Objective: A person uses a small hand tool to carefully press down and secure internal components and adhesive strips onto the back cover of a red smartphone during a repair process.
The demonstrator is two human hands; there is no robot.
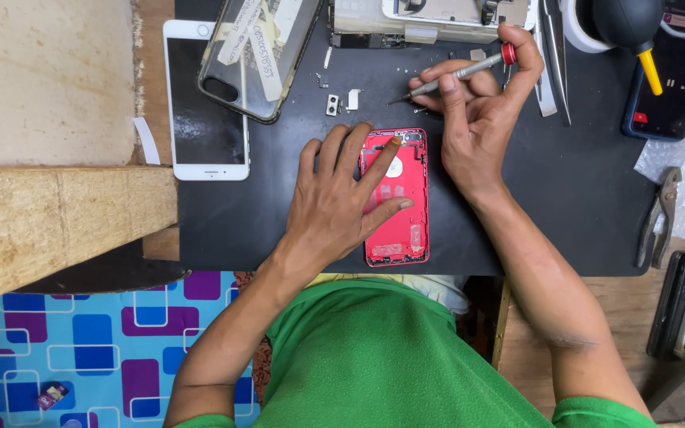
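A red phone back housing [403, 208] lies open-side up on a black work mat [564, 198]. My left hand [341, 198] rests flat on its left side, fingers spread, index fingertip near the camera corner. My right hand [477, 111] holds a thin grey screwdriver [447, 78] with a red cap, tip pointing left just above the housing's top edge. Small metal brackets and screws [342, 101] lie on the mat beyond the housing.
A white phone screen [206, 103] and a clear case [259, 51] lie at the back left. Tweezers [552, 55], a black air blower [628, 28], a dark phone [671, 79] and pliers [658, 218] sit to the right. A wooden bench edge [57, 214] is at left.
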